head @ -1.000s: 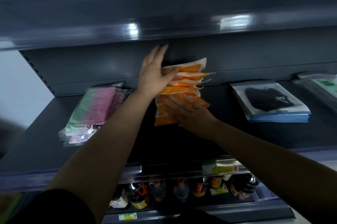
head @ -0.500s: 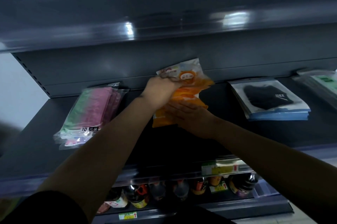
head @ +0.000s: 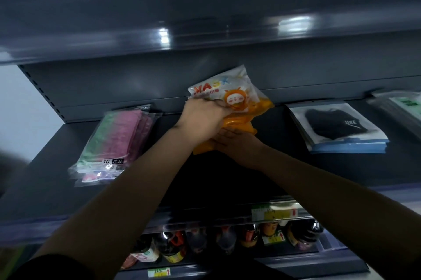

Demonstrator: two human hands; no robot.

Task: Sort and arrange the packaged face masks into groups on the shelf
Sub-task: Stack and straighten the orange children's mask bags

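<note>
Crowding shelf [head: 227, 190] mid-span: orange mask packs [head: 241, 106]

Both hands [head: 205, 120] on orange mask packs [head: 239, 106]

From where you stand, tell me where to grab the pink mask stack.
Take the pink stack at its near short end, where the packs fan out at the shelf's front, coming from the front. It lies flat, long axis running back, and the clear bags look slippery, so pinch top and bottom.
</note>
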